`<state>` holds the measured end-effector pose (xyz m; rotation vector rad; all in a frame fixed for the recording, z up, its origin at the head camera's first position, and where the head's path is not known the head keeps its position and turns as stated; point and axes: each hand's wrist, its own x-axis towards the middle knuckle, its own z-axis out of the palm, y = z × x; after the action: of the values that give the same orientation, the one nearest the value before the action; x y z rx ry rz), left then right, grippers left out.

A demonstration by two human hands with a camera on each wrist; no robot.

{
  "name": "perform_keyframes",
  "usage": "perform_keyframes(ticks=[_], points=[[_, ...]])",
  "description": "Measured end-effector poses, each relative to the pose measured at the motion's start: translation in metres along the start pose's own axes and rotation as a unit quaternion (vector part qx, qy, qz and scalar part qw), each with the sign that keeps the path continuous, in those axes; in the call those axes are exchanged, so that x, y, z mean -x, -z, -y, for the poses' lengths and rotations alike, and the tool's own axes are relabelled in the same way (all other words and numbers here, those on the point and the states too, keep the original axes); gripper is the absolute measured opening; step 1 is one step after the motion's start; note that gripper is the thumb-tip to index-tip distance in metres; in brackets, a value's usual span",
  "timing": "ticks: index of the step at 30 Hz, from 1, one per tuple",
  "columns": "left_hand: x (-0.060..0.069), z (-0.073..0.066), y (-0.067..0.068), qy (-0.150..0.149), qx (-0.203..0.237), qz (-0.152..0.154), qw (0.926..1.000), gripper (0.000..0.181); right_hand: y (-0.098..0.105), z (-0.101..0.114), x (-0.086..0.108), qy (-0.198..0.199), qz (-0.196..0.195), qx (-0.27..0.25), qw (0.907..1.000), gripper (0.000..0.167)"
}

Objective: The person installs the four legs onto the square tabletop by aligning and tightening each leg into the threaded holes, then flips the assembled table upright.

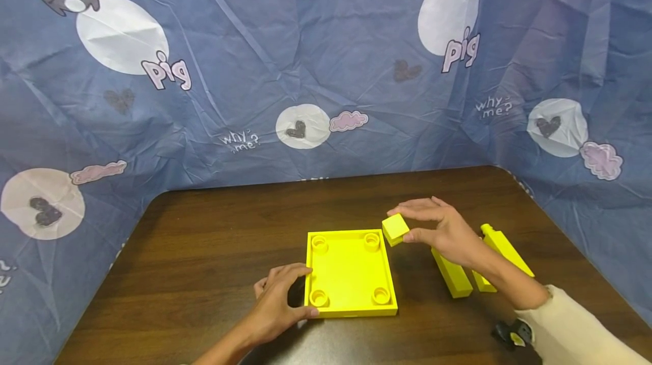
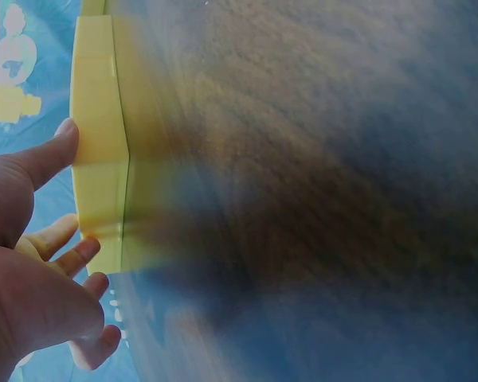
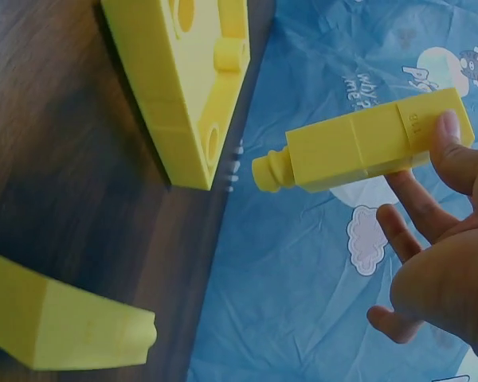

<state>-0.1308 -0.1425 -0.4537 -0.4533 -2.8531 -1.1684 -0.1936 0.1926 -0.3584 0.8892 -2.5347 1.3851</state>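
Note:
A yellow square tabletop (image 1: 348, 269), underside up with a round socket at each corner, lies on the table. My left hand (image 1: 277, 304) holds it at the near left corner, thumb on the front edge and fingers along the left side. Right of the tabletop, my right hand (image 1: 438, 229) pinches a yellow table leg (image 3: 366, 143) between thumb and fingers. The leg is a square block with a narrow threaded end, raised above the table near the far right socket. In the head view its square end faces up and its threaded end is hidden.
On the right, partly under my right forearm, lie several more yellow legs (image 1: 453, 274). A small black object (image 1: 511, 333) sits by the right sleeve (image 1: 570, 325). Patterned blue cloth (image 1: 244, 71) hangs behind and beside the brown table (image 1: 204, 252).

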Motion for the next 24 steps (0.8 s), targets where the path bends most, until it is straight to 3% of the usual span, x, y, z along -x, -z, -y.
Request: perform_keyframes(ticks=[5, 11, 17, 24], points=[[0.000, -0.001, 0.000, 0.002, 0.001, -0.002, 1.0000, 0.065, -0.006, 0.003, -0.004, -0.069, -0.017, -0.043, 0.9965, 0.043], [0.000, -0.002, 0.000, 0.008, 0.001, 0.002, 1.0000, 0.066, -0.012, 0.007, -0.008, -0.122, -0.032, -0.065, 0.9899, 0.048], [0.000, 0.000, 0.000, 0.008, -0.004, 0.002, 1.0000, 0.066, -0.017, 0.010, -0.012, -0.140, -0.037, -0.070, 0.9870, 0.049], [0.000, 0.000, -0.001, 0.008, -0.003, 0.003, 1.0000, 0.066, -0.025, 0.009, -0.019, -0.145, -0.031, -0.110, 0.9828, 0.048]])
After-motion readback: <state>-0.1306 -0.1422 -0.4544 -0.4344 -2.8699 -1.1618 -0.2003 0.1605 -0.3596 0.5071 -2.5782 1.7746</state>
